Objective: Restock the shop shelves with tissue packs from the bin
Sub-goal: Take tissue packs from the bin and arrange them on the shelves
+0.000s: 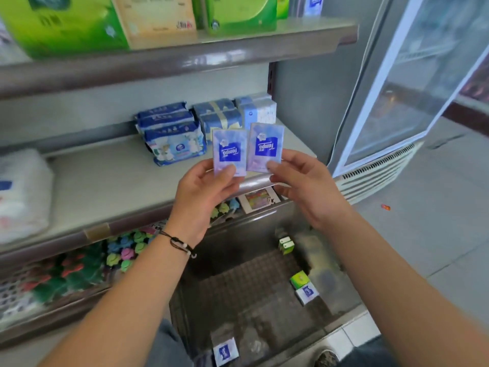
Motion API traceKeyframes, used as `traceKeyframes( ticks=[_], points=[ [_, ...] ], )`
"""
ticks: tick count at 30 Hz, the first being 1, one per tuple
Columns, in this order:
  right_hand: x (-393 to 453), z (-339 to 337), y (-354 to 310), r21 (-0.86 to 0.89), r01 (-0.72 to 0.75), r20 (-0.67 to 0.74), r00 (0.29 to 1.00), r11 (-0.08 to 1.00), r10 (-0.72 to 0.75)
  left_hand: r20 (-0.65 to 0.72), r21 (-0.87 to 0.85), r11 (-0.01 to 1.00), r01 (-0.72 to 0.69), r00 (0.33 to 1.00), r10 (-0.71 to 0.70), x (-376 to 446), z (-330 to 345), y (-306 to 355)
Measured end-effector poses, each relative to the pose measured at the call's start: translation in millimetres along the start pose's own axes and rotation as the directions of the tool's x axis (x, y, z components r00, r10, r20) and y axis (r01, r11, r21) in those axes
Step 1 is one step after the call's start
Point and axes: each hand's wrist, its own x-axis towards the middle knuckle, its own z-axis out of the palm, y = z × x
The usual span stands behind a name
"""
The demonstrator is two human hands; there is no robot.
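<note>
My left hand (205,193) pinches a small blue-and-white Tempo tissue pack (229,149) by its lower edge, upside down. My right hand (304,188) pinches a second, identical Tempo tissue pack (266,145) right beside it. Both packs hover above the front edge of the middle shelf (111,181). Below my arms stands the dark plastic bin (238,284). In it lie a green pack (299,279), a blue-and-white pack (307,292), a green pack at the far wall (285,245) and another blue-and-white pack (225,354) at the near wall.
At the back right of the middle shelf stand blue tissue packs (174,140) and pale blue boxes (258,111). A white bundle (22,192) lies at its left end. Green boxes (60,25) fill the top shelf. Colourful items (127,250) fill the lower shelf. A glass-door fridge (412,83) stands to the right.
</note>
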Motion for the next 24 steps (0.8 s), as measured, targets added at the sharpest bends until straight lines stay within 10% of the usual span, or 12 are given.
traceKeyframes(
  ticks=[24],
  points=[
    [-2.5,-40.2,-73.3,-0.391,0.081,-0.092,0.988,0.917,-0.127,0.168,0.442,0.893,-0.089,0.986,0.015,15.3,54.4,67.7]
  ],
)
